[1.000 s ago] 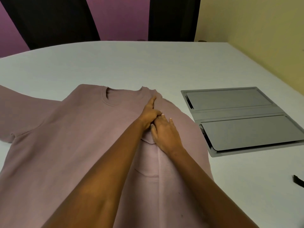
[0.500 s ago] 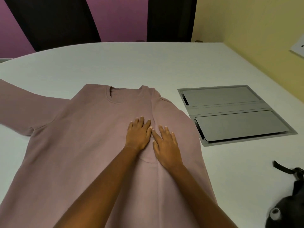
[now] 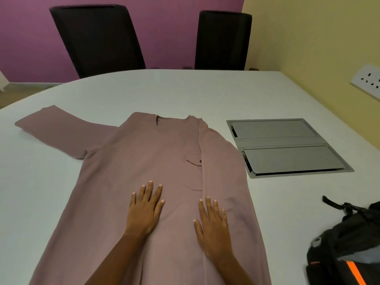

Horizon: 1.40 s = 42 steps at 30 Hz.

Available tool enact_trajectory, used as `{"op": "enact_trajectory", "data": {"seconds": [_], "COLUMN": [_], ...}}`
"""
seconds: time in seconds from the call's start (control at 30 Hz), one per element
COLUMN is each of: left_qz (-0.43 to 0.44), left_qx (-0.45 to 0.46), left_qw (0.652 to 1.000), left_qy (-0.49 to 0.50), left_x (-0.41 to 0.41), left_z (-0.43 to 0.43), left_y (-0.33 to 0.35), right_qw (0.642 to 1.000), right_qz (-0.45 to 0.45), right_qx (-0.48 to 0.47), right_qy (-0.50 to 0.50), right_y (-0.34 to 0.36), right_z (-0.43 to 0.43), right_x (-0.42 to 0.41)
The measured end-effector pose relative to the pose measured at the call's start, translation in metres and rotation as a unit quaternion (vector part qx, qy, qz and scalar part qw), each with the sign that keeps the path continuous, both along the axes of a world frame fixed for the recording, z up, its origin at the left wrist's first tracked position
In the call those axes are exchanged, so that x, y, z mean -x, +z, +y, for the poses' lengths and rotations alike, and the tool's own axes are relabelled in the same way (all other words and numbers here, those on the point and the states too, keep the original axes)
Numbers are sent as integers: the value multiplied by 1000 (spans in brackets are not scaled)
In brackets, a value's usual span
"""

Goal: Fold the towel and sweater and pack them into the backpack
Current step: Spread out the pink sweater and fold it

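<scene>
Table [image 3: 185, 95]: one sweater [image 3: 144, 161], two flat hands.

Under your left hand [image 3: 145, 210] and right hand [image 3: 213, 225] the sweater [image 3: 144, 161] is plain dusty pink, on a pale grey-white surface [image 3: 164, 91]. Right of your right hand, the backpack [image 3: 347, 245] is black with an orange stripe. Beyond it, the panel [image 3: 287, 147] is flat grey. Farther off, two black chairs [image 3: 98, 38], a purple wall [image 3: 24, 38] and a yellow wall [image 3: 308, 38].
</scene>
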<state>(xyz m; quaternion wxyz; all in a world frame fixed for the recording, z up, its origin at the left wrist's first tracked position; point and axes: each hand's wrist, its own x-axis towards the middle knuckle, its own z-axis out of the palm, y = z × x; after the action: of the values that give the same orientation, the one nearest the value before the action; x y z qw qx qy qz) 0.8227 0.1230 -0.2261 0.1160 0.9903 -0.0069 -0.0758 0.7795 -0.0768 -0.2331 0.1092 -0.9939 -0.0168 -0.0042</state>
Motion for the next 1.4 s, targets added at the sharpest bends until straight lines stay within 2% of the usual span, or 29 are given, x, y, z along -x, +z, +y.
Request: {"op": "enact_trajectory", "data": {"seconds": [0.07, 0.17, 0.3, 0.47, 0.63, 0.7, 0.77, 0.9, 1.27, 1.4], "left_qz": [24, 7, 21, 7, -30, -38, -30, -31, -16, -26], "left_qx": [23, 36, -7, -27, -2, 9, 7, -7, 2, 1], "left_qw": [999, 996, 993, 989, 986, 986, 991, 998, 998, 996], "left_qy": [36, 82, 119, 142, 162, 159, 130, 58, 59, 91], "left_x": [19, 53, 99, 134, 141, 145, 150, 156, 165, 165], "left_z": [15, 32, 50, 38, 10, 2, 7, 51, 136, 151], "left_y": [-3, -3, -4, -6, -13, -14, -16, -15, -15, -13], "right_qw": [1000, 1000, 1000, 999, 999, 1000, 999, 998, 998, 996], "right_qz": [6, -1, -11, 30, 1, -10, 29, 55, 41, 51], "right_qx": [3, 4, -2, -9, -31, -26, -15, -31, -8, -7], "right_qy": [1, 3, 6, -8, -12, 2, 16, 27, -43, -69], "right_y": [0, 1, 2, 3, 11, 22, 23, 0, -2, -3], "right_z": [1, -1, -4, 7, 49, 69, 82, 80, 74, 78], "right_x": [14, 30, 37, 40, 55, 65, 73, 89, 111, 124]}}
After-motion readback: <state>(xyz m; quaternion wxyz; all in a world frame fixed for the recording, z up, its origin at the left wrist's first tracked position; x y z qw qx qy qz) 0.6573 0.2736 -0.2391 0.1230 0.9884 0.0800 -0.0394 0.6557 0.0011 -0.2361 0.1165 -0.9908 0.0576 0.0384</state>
